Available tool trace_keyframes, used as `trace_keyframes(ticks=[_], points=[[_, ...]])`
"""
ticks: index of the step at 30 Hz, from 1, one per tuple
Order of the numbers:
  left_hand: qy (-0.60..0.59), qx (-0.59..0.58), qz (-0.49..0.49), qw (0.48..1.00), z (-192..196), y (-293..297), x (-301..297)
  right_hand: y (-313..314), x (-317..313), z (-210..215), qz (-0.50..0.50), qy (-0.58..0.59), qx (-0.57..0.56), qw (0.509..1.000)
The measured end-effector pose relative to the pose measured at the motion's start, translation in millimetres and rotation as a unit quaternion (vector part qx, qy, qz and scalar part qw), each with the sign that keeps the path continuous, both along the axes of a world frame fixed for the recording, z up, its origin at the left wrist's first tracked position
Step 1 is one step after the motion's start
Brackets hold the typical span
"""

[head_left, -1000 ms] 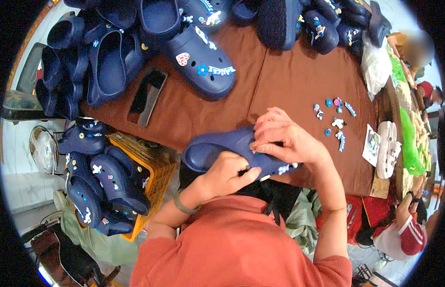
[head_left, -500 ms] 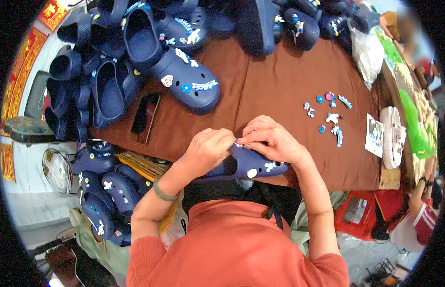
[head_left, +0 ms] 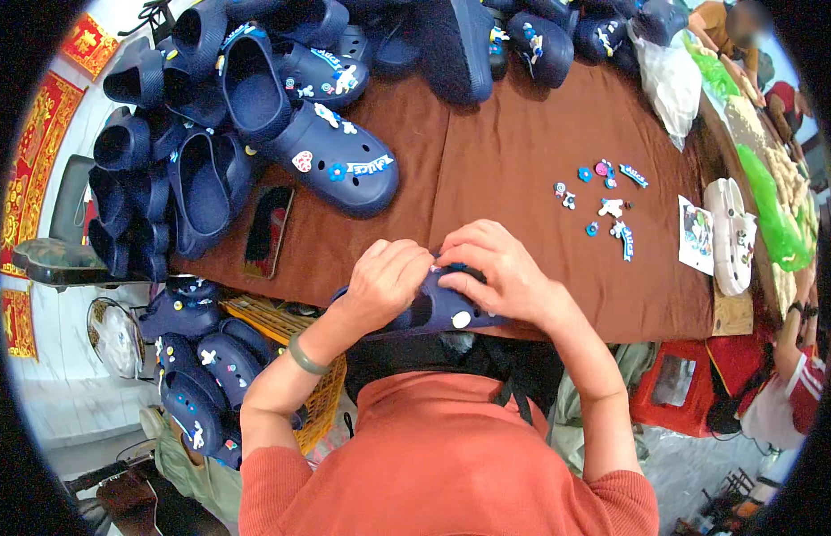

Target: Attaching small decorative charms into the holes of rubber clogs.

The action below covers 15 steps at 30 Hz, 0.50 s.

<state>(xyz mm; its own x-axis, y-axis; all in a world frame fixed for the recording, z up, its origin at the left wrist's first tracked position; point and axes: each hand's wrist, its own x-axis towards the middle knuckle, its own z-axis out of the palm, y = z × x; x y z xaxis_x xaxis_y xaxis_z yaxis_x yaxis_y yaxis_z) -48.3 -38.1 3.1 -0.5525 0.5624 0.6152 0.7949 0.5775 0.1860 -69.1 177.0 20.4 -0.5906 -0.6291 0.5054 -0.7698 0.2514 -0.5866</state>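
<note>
At the table's near edge, in front of my body, a navy foam clog [head_left: 424,310] lies sideways between my hands. My left hand [head_left: 386,279] has its fingers closed around the heel side and opening of the clog. Over the upper, my right hand [head_left: 500,268] bends its fingers across the vent holes, the thumb lying along the near side. A white oval shoe charm [head_left: 461,318] shows just below that thumb. Most of the clog's toe is hidden under my right hand. Whether a small charm is pinched between the fingertips cannot be made out.
Loose shoe charms [head_left: 611,208] lie to the right, beside a picture card [head_left: 697,234] and a white clog [head_left: 730,237]. Decorated navy clogs [head_left: 339,165] are piled at the back left. A phone [head_left: 269,230] lies nearby. More clogs fill a yellow basket [head_left: 321,404].
My right hand has shifted from a fingertip pinch to spreading over the upper, and now covers charms seen near the toe before. My left hand stays on the clog. The view has shifted slightly.
</note>
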Motion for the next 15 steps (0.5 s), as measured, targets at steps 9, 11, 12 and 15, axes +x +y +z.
trace_keyframes(ticks=[9, 11, 12, 15], points=[[-0.009, -0.017, -0.016, 1.0, 2.5, -4.6, -18.7, -36.8, 45.4, -29.5, -0.18, 0.158, 0.08, 0.968], [-0.003, -0.024, -0.019, 1.0, 3.9, -10.9, -17.1, -28.2, 28.9, -37.3, -0.132, 0.246, 0.067, 0.958], [-0.026, -0.029, -0.035, 0.999, 4.4, -11.9, -16.7, -20.1, 20.1, -36.0, -0.108, 0.25, 0.072, 0.96], [-0.073, -0.01, -0.056, 0.996, 2.7, -11.8, -16.8, -12.6, 6.2, -41.7, -0.075, 0.247, 0.056, 0.964]])
